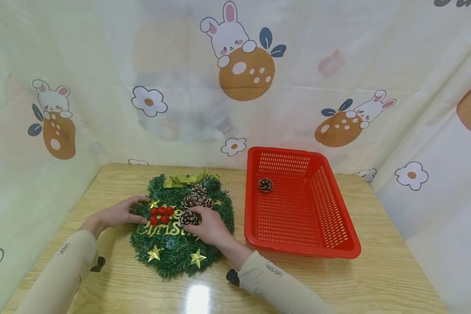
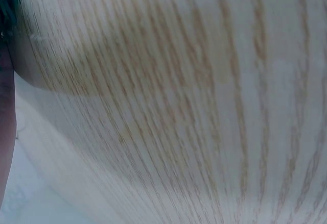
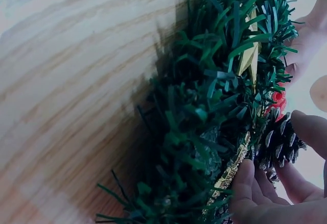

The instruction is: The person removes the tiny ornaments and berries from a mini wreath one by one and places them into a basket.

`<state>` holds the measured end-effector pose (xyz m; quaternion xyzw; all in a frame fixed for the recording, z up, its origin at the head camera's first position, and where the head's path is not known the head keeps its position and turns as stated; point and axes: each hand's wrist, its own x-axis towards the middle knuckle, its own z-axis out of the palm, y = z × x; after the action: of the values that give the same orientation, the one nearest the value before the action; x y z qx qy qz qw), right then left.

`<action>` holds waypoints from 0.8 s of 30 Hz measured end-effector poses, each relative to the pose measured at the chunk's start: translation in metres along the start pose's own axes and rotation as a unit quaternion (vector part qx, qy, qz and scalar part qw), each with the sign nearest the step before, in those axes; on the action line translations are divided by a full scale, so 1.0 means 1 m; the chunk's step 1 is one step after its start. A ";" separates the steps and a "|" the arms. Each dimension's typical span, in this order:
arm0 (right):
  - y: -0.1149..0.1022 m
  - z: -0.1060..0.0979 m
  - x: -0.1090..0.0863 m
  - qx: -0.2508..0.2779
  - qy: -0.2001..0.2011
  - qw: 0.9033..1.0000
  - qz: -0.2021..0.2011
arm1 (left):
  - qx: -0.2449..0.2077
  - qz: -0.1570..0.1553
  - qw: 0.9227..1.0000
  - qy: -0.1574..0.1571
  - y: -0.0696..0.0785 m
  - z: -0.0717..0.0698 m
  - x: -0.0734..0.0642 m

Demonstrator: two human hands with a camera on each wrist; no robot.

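Observation:
A green tinsel wreath (image 1: 172,264) lies on the table with gold "Christmas" lettering (image 1: 154,229) across its middle. My right hand (image 1: 213,229) pinches a brown pine cone (image 1: 187,218) over that lettering. In the right wrist view, thumb and fingers close round the same pine cone (image 3: 278,141). Several other pine cones (image 1: 198,201) sit just above it on the wreath. My left hand (image 1: 119,213) rests against the wreath's left edge, thumb and fingers spread, beside a cluster of red berries (image 1: 162,214). The left wrist view shows mostly tabletop.
A red plastic basket (image 1: 250,209) stands right of the wreath, holding one pine cone (image 1: 265,185). Gold stars (image 1: 197,258) and a gold ribbon bow (image 1: 186,179) decorate the wreath. Behind the wooden table (image 1: 114,270) hangs a rabbit-print curtain (image 1: 172,135).

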<state>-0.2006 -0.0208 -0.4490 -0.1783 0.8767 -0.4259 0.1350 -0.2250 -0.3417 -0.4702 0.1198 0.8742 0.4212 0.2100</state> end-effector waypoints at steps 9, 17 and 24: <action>0.002 0.003 -0.001 -0.016 0.008 1.000 -0.010 | 0.000 0.002 1.000 0.001 -0.002 0.001 0.000; 0.002 0.005 -0.001 -0.020 0.013 0.999 -0.021 | 0.000 0.001 1.000 0.001 -0.002 0.001 0.000; 0.002 0.005 -0.001 -0.032 0.023 0.999 -0.028 | 0.006 0.006 1.000 0.003 -0.003 0.001 0.002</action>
<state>-0.1983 -0.0227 -0.4529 -0.1973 0.8872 -0.4054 0.0975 -0.2259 -0.3419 -0.4734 0.1249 0.8765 0.4177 0.2040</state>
